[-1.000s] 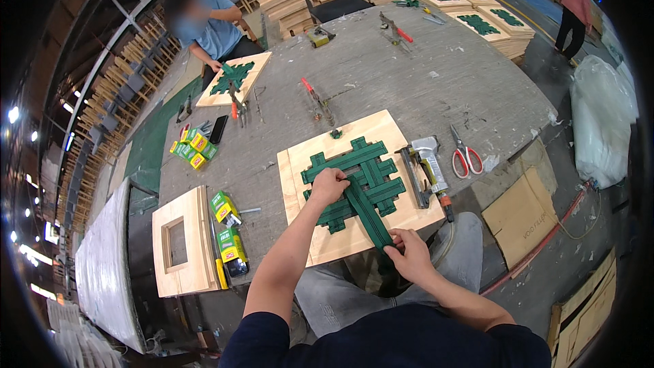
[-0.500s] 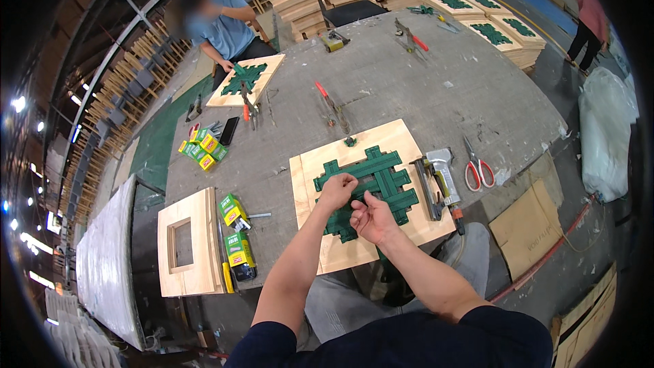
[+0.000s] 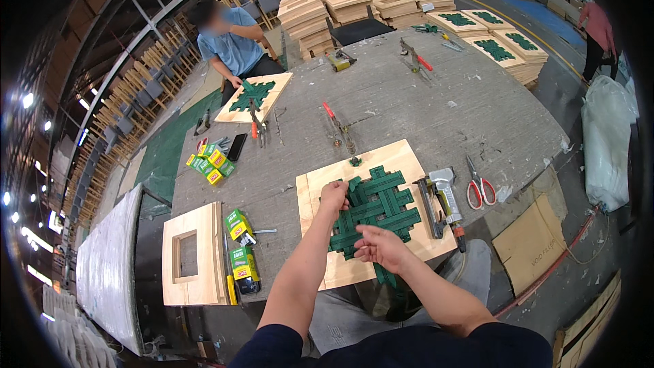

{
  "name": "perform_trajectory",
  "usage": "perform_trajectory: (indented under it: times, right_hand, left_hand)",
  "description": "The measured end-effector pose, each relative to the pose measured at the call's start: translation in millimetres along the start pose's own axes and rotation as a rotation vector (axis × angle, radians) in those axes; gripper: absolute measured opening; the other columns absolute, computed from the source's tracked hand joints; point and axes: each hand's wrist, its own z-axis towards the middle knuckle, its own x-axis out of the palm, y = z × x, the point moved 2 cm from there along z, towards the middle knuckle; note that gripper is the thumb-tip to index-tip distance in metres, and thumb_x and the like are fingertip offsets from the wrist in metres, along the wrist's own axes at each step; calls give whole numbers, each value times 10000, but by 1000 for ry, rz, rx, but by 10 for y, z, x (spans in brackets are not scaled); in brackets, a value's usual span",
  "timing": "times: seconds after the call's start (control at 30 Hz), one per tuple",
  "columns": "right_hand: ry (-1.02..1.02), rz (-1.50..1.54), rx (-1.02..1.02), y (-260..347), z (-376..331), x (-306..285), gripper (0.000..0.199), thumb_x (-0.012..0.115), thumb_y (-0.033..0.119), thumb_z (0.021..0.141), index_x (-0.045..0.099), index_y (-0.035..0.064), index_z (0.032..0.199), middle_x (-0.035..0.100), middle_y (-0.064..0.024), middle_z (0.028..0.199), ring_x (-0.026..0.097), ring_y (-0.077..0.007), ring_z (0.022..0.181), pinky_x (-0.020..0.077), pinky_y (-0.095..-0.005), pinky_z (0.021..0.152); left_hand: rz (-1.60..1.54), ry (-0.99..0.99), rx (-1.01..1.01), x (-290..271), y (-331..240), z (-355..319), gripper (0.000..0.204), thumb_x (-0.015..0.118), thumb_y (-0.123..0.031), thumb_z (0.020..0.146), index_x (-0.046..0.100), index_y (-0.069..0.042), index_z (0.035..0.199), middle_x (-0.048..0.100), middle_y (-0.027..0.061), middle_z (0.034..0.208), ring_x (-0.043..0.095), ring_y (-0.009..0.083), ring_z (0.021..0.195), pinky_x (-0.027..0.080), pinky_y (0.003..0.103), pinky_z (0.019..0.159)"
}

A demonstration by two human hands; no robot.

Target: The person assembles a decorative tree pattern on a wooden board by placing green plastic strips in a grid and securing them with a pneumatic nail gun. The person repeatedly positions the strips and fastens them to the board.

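A square wooden frame (image 3: 315, 197) lies on the table in front of me, with dark green webbing straps (image 3: 381, 197) woven over its middle. At the weave's upper left, my left hand (image 3: 334, 199) pinches a green strap; its fingertips are partly hidden. My right hand (image 3: 383, 249) hovers over the lower part of the weave, its fingers loosely bent and apart, with nothing visible in them. Below that hand, a loose strap end (image 3: 385, 276) hangs past the frame's near edge. A staple gun (image 3: 446, 194) rests on the frame's right side.
Red-handled scissors (image 3: 481, 191) and pliers (image 3: 338, 128) lie nearby. Staple boxes (image 3: 244, 264) stand left, beside stacked wooden frames (image 3: 170, 286). Across the table, a person in blue (image 3: 235, 41) holds another webbed frame (image 3: 279, 85). Finished-looking frames (image 3: 497, 48) are stacked far right.
My left hand has shifted to the weave's upper left edge. My right hand has moved slightly down, and its fingers have loosened. The view has tilted a little.
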Motion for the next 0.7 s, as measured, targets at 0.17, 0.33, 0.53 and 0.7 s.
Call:
perform_trajectory:
  times: [0.17, 0.33, 0.53, 0.7]
  right_hand:
    - [-178, -174, 37, -148, -157, -177, 520, 626, 212, 1043, 438, -14, 1471, 687, -124, 1126, 729, -225, 959, 584, -330, 815]
    - [-167, -173, 38, -208, -199, -192, 558, 660, 234, 1029, 434, -25, 1469, 683, -128, 1100, 719, -208, 933, 579, -309, 772]
    - [-166, -247, 49, -317, -321, -172, 488, 629, 242, 1046, 480, -25, 1426, 689, -116, 1048, 717, -179, 864, 566, -280, 691]
    - [-171, -506, -127, -49, -178, -332, 186, 639, 212, 1024, 697, 49, 1094, 692, -31, 786, 651, -110, 588, 459, -244, 495]
  left_hand:
    - [-102, 92, 60, 122, -101, -27, 301, 632, -246, 1009, 656, -35, 1222, 612, 38, 809, 584, 128, 557, 497, 287, 469]
    - [126, 105, 163, 179, -182, -98, 281, 683, -159, 968, 660, -28, 1216, 641, 23, 834, 590, 114, 554, 493, 281, 458]
    - [117, 50, 112, 148, -192, -23, 258, 723, -199, 940, 691, -7, 1110, 647, 23, 792, 587, 117, 553, 513, 280, 475]
    - [-96, 115, 17, 105, -74, -41, 199, 699, -219, 978, 692, -28, 1038, 645, 20, 796, 587, 112, 588, 518, 278, 502]
